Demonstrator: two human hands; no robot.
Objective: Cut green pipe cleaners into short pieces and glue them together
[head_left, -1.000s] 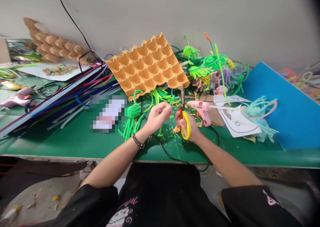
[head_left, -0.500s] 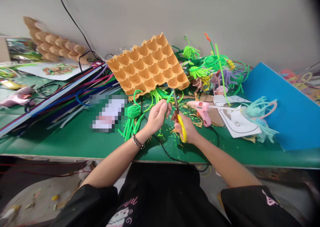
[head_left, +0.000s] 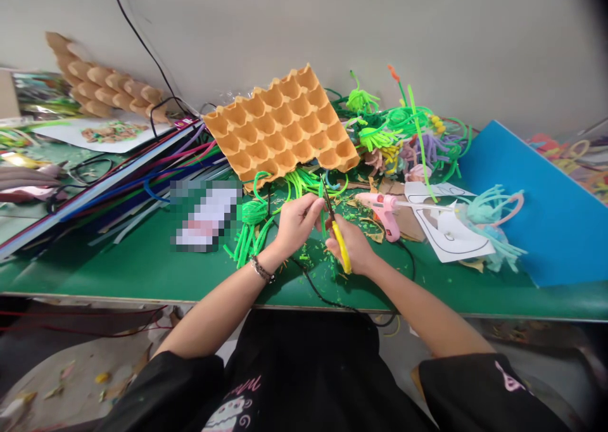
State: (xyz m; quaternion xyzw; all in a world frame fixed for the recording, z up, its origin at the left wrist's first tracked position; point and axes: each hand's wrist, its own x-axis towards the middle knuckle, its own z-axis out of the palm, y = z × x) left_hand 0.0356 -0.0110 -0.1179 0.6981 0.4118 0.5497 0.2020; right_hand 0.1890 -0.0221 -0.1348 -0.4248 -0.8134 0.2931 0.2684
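Left hand (head_left: 295, 222) pinches green stem (head_left: 322, 192), right hand (head_left: 357, 247) grips scissors (head_left: 341, 247), inside table's front edge (head_left: 118, 299)

Orange egg tray (head_left: 281, 125), blue board (head_left: 551, 216)

The left forearm (head_left: 216, 308) and right forearm (head_left: 430, 308) angle forward and inward, nearly meeting. The left hand (head_left: 295, 224) pinches with its thumb up; just beside it, the right hand (head_left: 357, 245) curls in a grip, thumb pointing leftward.

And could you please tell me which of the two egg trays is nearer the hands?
The orange-tan tray just beyond the scissors; the browner tray is far off at left.
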